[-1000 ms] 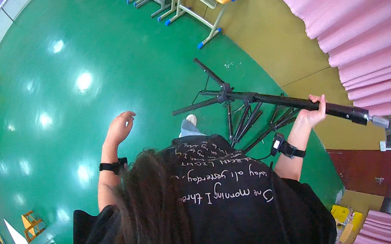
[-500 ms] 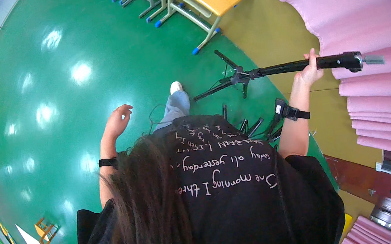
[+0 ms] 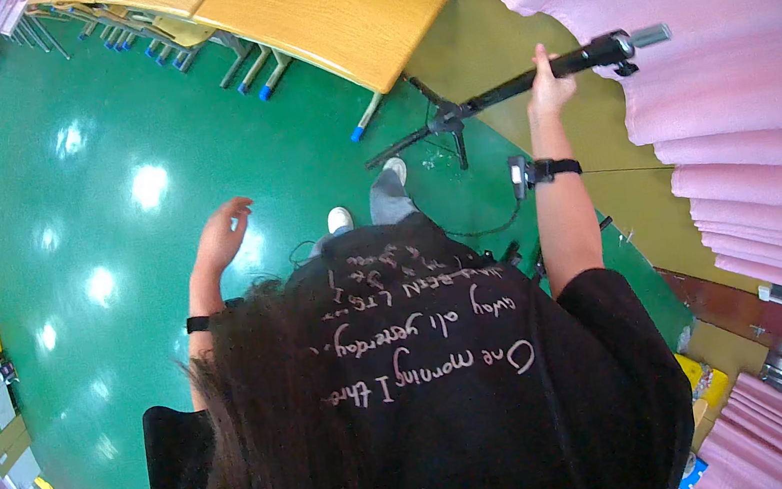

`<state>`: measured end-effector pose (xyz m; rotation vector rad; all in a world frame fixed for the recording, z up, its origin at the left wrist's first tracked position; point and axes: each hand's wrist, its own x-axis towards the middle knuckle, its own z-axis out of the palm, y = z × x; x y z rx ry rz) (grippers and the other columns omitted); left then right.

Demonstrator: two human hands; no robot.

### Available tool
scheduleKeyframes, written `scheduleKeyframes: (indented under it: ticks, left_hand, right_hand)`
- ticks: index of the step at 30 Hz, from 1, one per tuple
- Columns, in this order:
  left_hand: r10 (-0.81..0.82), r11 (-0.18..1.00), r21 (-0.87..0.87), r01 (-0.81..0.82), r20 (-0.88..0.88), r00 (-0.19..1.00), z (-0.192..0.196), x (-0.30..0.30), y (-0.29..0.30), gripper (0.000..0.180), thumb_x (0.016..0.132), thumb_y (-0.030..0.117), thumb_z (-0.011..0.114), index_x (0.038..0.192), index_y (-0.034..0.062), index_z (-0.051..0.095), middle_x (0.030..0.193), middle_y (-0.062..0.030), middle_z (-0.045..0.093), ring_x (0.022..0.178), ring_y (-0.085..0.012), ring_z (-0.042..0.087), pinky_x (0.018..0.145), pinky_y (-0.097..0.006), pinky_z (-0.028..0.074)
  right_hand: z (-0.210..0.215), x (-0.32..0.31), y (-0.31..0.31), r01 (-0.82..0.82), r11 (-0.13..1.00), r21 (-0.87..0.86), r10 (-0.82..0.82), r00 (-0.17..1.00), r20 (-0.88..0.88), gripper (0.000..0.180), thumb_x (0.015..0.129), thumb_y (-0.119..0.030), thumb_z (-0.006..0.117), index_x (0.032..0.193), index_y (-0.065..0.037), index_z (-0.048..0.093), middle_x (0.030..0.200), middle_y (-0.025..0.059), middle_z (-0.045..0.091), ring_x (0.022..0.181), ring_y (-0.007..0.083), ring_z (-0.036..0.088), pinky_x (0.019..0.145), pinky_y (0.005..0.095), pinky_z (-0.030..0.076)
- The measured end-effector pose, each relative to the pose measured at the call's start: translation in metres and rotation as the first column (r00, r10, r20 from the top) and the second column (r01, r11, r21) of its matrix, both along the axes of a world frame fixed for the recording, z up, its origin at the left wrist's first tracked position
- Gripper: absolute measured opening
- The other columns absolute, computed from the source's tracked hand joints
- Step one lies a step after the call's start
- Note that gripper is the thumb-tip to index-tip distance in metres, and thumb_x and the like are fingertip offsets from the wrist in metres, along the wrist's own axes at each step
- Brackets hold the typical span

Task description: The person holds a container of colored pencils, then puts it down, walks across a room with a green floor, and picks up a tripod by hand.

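Head view: right hand (image 3: 550,91) is clamped around a black tripod (image 3: 528,80) pole. Left hand (image 3: 223,234) hangs spread and empty, well apart over the green floor (image 3: 114,286).

glossy green floor (image 3: 92,137), pink curtain (image 3: 729,72) on the right, tan wooden desk (image 3: 324,1) with blue-tipped legs, black stand (image 3: 509,85), black shirt (image 3: 492,381) with white script.

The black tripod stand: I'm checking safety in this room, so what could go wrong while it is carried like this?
1. The right hand alone grips the black tripod stand; the left hand is free, so the long pole could swing or slip.
2. Its spread legs are near the wooden table and could catch its legs.
3. Its top end is close to the pink curtain and might snag it.
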<state>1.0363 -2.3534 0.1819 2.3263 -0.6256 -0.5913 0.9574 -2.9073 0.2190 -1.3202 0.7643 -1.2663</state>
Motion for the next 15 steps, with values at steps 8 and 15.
scheduleKeyframes:
  ticks: [8,15]
  left_hand:
    - [0.051,0.998,0.033,-0.048,-0.107,0.993,-0.037,0.007,-0.027,0.023,0.083,0.005,0.050,0.105,0.0050,0.057,0.092,-0.0098,0.064,0.087,-0.0196,0.062,0.072,-0.031,0.049]
    - [0.069,0.995,0.076,-0.062,-0.090,0.994,-0.035,0.008,-0.076,0.024,0.084,0.004,0.048,0.106,0.0039,0.057,0.097,-0.0109,0.063,0.089,-0.0208,0.062,0.072,-0.032,0.049]
  right_hand:
    - [-0.048,0.072,-0.036,-0.018,0.996,0.089,0.023,0.998,-0.051,0.023,0.073,-0.012,0.074,0.071,-0.004,0.053,0.071,0.0002,0.053,0.062,0.0101,0.047,0.058,0.0257,0.040]
    - [-0.064,0.085,-0.048,-0.035,0.997,0.075,0.035,0.999,-0.004,0.022,0.074,-0.010,0.073,0.073,-0.004,0.053,0.071,-0.0009,0.053,0.062,0.0087,0.047,0.058,0.0246,0.040]
